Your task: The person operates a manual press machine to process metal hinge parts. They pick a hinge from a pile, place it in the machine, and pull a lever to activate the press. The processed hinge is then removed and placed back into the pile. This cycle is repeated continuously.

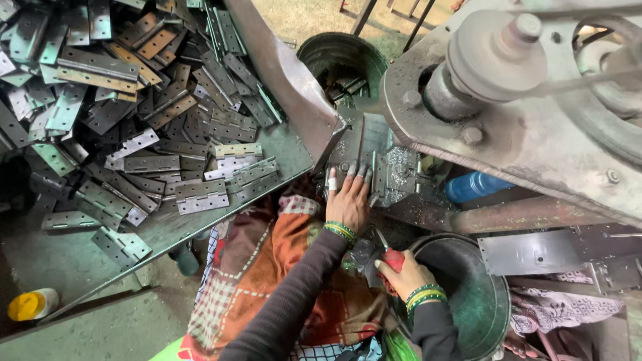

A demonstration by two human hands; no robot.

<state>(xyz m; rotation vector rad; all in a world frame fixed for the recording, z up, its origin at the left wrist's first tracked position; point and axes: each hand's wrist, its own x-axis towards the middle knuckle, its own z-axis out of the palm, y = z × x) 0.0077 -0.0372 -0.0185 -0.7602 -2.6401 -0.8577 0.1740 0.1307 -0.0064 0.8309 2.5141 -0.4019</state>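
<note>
My left hand (348,200) lies flat with fingers spread on the metal bed of a press (374,150), fingertips touching a small metal hinge piece there. One finger carries a white bandage. My right hand (401,274) is closed around a red-handled tool (393,259) over my lap, beside the rim of a dark green metal bowl (481,301). Both wrists wear green and yellow bangles. A patterned orange cloth (267,267) covers my lap.
A slanted metal table (80,254) at the left holds a big heap of steel hinges (154,100). A heavy press flywheel (508,53) looms at the upper right. A second round bin (341,57) sits behind the press. A blue bottle (475,186) and a yellow-capped jar (30,304) lie nearby.
</note>
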